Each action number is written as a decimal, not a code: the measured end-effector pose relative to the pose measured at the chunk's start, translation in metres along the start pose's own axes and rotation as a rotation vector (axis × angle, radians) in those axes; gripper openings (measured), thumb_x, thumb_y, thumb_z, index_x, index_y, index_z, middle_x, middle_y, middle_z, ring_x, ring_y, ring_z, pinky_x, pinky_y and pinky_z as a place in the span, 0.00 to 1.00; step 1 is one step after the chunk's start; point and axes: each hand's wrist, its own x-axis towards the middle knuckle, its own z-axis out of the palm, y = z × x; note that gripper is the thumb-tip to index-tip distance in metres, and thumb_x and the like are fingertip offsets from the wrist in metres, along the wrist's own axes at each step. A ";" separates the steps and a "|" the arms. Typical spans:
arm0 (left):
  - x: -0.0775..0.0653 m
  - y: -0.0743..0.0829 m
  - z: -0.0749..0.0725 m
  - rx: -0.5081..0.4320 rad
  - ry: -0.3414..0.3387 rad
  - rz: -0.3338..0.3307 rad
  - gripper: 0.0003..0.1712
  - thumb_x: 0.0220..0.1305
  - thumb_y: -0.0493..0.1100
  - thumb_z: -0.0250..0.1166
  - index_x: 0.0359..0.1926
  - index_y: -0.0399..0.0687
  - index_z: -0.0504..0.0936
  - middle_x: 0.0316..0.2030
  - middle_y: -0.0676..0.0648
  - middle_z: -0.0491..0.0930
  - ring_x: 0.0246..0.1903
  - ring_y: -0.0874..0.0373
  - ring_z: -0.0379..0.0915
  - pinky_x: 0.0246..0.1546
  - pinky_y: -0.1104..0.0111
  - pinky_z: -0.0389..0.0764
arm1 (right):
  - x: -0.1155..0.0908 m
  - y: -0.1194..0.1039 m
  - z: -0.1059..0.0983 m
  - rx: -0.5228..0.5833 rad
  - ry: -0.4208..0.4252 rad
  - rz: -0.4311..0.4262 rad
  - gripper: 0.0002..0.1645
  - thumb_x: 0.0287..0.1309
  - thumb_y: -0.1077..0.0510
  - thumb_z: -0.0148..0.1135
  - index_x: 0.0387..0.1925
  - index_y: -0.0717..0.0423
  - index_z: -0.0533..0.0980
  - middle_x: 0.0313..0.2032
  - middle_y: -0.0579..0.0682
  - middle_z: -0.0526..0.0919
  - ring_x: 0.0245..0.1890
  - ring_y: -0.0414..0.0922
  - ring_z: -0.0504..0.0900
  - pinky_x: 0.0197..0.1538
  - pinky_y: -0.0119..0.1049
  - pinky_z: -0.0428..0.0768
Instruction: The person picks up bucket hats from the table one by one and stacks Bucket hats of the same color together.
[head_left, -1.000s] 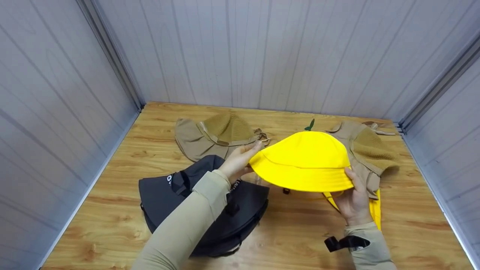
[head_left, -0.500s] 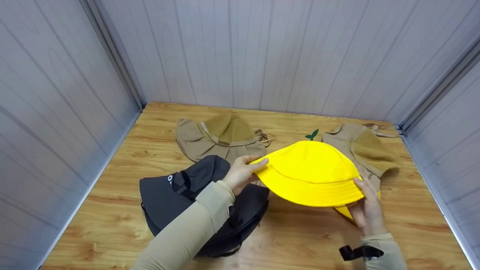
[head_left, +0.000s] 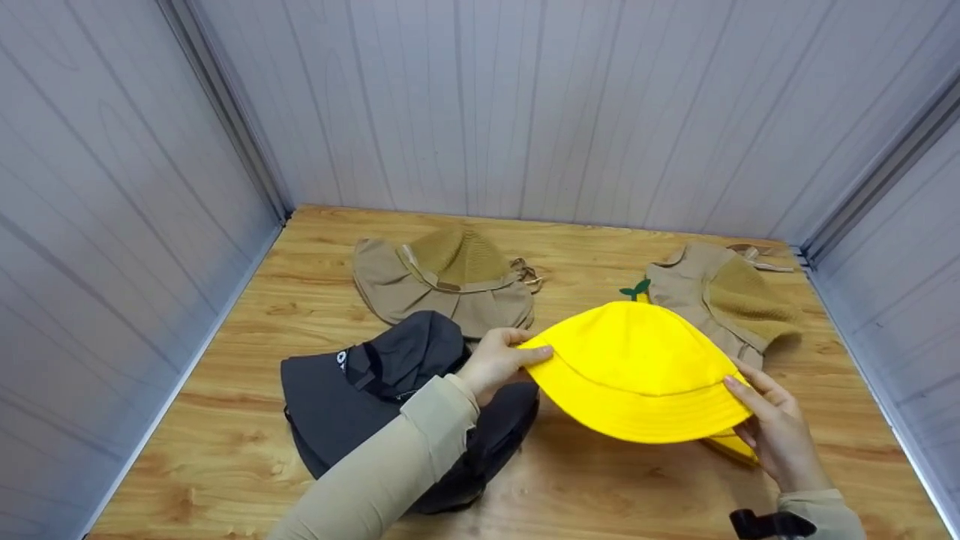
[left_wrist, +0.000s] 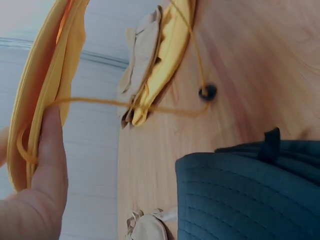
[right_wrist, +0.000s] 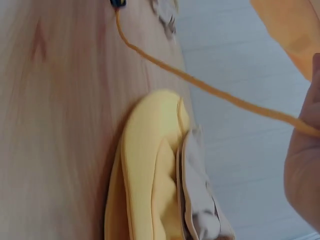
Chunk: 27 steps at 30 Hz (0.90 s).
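A yellow bucket hat (head_left: 637, 367) with a small green sprout (head_left: 636, 289) on its crown is held up over the table, crown toward the back wall. My left hand (head_left: 499, 362) pinches the left end of its brim, thumb on the front face. At the right end of the brim my right hand (head_left: 780, 424) grips with the thumb on top and fingers beneath. An orange-yellow cord (left_wrist: 100, 101) with a dark toggle (left_wrist: 207, 92) dangles below the hat in the left wrist view. In the right wrist view, the cord (right_wrist: 210, 90) runs past my right hand.
Dark grey hats (head_left: 337, 397) lie under my left forearm. Behind them is a tan hat with a pleated brim (head_left: 420, 296). Another tan hat (head_left: 750, 300) lies at the right on top of a second yellow hat (right_wrist: 140, 165). Pale panel walls (head_left: 495, 105) enclose the wooden table (head_left: 225, 420).
Both hands have moved the yellow hat rightward and closer to me, and it sits lower in view. The hats on the table have stayed in place.
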 end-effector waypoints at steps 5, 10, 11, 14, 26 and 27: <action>0.000 -0.009 0.003 0.147 -0.016 0.028 0.21 0.62 0.38 0.70 0.55 0.34 0.81 0.40 0.40 0.87 0.31 0.60 0.84 0.39 0.63 0.87 | -0.002 0.001 -0.012 -0.154 0.027 0.070 0.18 0.70 0.60 0.57 0.45 0.30 0.83 0.30 0.42 0.87 0.12 0.35 0.65 0.16 0.34 0.52; -0.001 -0.018 0.005 0.310 -0.003 0.051 0.19 0.58 0.37 0.72 0.50 0.32 0.82 0.36 0.41 0.85 0.27 0.61 0.80 0.32 0.67 0.86 | 0.000 0.005 -0.018 -0.331 0.056 0.176 0.15 0.67 0.54 0.62 0.39 0.21 0.80 0.30 0.36 0.87 0.15 0.35 0.68 0.17 0.28 0.66; 0.000 -0.020 0.006 0.340 0.001 0.050 0.19 0.58 0.37 0.73 0.50 0.33 0.83 0.36 0.41 0.85 0.27 0.61 0.79 0.31 0.68 0.85 | 0.001 0.006 -0.019 -0.364 0.051 0.191 0.15 0.66 0.52 0.63 0.39 0.20 0.79 0.32 0.32 0.86 0.15 0.35 0.68 0.18 0.28 0.66; 0.000 -0.026 0.006 0.412 0.003 0.047 0.18 0.57 0.37 0.73 0.49 0.36 0.84 0.34 0.43 0.85 0.25 0.63 0.76 0.28 0.70 0.84 | 0.002 0.012 -0.021 -0.458 0.032 0.230 0.14 0.65 0.48 0.64 0.49 0.27 0.78 0.36 0.26 0.85 0.16 0.35 0.68 0.20 0.29 0.69; 0.003 -0.049 0.014 0.700 0.037 0.069 0.20 0.58 0.37 0.72 0.52 0.35 0.84 0.41 0.43 0.87 0.33 0.60 0.80 0.37 0.71 0.83 | 0.006 0.039 -0.028 -0.698 -0.021 0.310 0.44 0.65 0.45 0.63 0.71 0.69 0.61 0.66 0.74 0.66 0.14 0.37 0.66 0.23 0.35 0.76; 0.003 -0.050 0.015 0.734 0.042 0.068 0.21 0.57 0.38 0.72 0.52 0.35 0.83 0.42 0.43 0.87 0.34 0.61 0.79 0.39 0.71 0.83 | 0.007 0.041 -0.028 -0.708 -0.015 0.311 0.44 0.64 0.45 0.64 0.70 0.69 0.62 0.62 0.72 0.72 0.15 0.38 0.68 0.23 0.36 0.76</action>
